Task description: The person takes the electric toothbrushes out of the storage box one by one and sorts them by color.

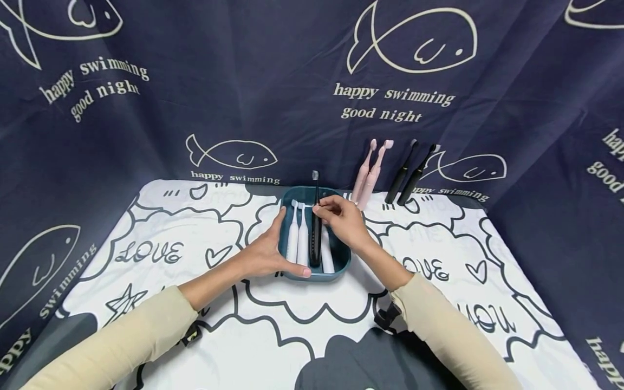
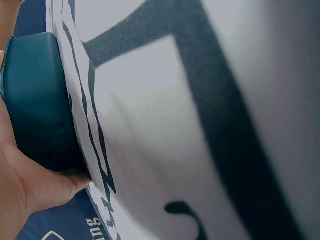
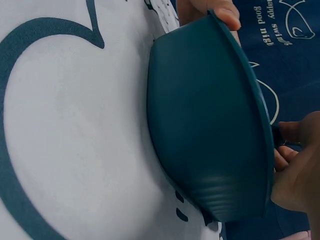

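Observation:
A teal plastic basket [image 1: 341, 270] stands on the cloth in front of me. My left hand [image 1: 265, 252] holds its left side, thumb over the front rim and fingers along the outer wall; the left wrist view shows the palm against the basket [image 2: 37, 100]. Over the basket, my right hand [image 1: 345, 219] pinches a black electric toothbrush [image 1: 316, 238] near its neck, bristles up. Two white electric toothbrushes [image 1: 297, 238] lie inside at the left. Another white one [image 1: 326, 252] lies to the right, partly hidden by the hand. In the right wrist view the basket wall hides most of the black toothbrush.
Right of the basket, two pink electric toothbrushes [image 1: 368, 176] lean upright against the dark blue fabric backdrop [image 1: 292, 97]. Two black ones [image 1: 409, 176] lean beside them. A white cloth with dark line drawings [image 1: 190, 238] covers the table.

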